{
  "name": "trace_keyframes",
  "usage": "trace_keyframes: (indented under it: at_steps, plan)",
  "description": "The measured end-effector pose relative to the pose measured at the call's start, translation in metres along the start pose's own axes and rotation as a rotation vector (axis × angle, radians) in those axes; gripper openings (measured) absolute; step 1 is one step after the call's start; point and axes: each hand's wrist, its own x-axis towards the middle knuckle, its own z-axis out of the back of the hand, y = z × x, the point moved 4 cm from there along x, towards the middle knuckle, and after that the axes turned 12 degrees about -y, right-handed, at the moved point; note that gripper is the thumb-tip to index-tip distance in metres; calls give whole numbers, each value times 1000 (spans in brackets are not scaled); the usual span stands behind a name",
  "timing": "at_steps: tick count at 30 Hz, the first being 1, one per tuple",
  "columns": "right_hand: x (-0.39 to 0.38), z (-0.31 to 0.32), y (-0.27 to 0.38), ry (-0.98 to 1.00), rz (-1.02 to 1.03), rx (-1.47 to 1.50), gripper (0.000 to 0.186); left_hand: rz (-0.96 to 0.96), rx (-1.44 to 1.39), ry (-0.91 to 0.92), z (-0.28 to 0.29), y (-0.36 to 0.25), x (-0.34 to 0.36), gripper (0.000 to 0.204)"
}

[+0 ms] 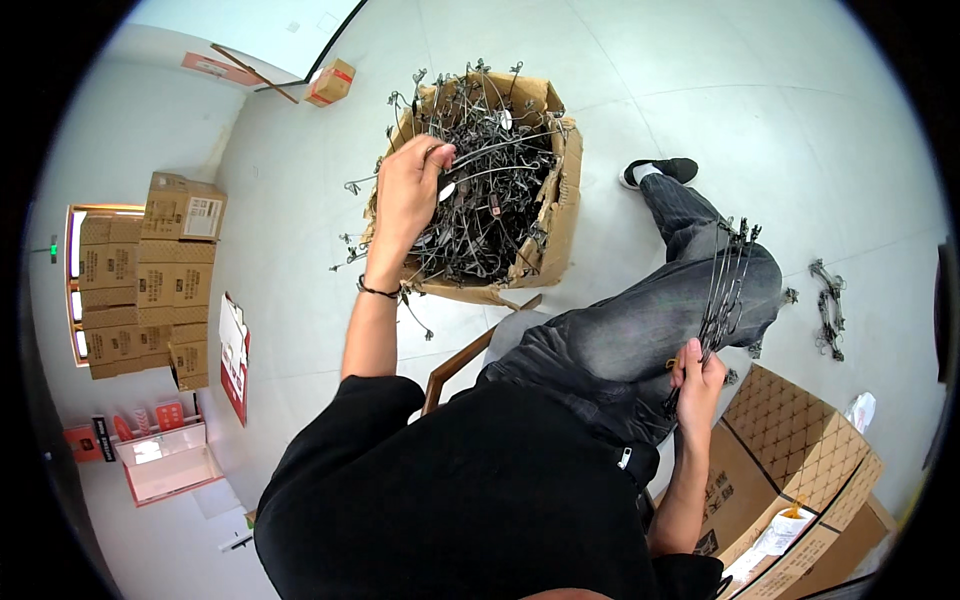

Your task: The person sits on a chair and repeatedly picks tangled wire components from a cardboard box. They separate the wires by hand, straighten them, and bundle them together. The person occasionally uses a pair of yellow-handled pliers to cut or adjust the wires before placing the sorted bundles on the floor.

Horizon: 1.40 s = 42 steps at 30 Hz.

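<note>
A torn cardboard box (562,215) stands on the floor ahead of me, heaped with a tangle of dark metal wire pieces (490,215) with curled, clip-like ends. Over its left side reaches my left hand (408,185), fingers pinched on one thin wire piece whose ends stick out on both sides. My right hand (698,378) rests by my right thigh, closed around a bundle of similar wire pieces (722,290). The bundle points away from me, its looped ends gathered at the top. What lies inside the right fist is partly hidden.
Several loose wire pieces (828,310) lie on the floor at the right. A patterned carton (790,430) stands close by my right arm, with a white roll (785,530) on it. Stacked cartons (150,280) line the left wall; a small box (330,82) sits farther off.
</note>
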Motion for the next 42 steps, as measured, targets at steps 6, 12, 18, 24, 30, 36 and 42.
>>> trace_keyframes:
  at_steps: [6, 12, 18, 24, 30, 36, 42]
  plan:
    - [-2, -4, 2, 54, 4, -1, 42, 36, -2, 126, -26, 11, -11, 19]
    - [-2, -4, 5, 20, -15, -14, 41, 47, 64, -6, -10, 28, -30, 16]
    - [0, 0, 2, 17, 7, -13, 43, 214, -22, -55, 13, -27, -24, 24]
    - [2, -1, 4, 40, 28, -11, 41, 474, -304, -121, 18, -19, -35, 24]
    - [-2, 1, 4, 54, 17, 33, 43, 147, -886, -655, 84, -41, -8, 40]
    - [-7, -4, 10, 52, 24, 42, 44, 290, -816, -627, 118, 14, 31, 42]
    - [-7, 0, 7, 48, 32, 33, 44, 639, -987, -948, 83, 121, 16, 36]
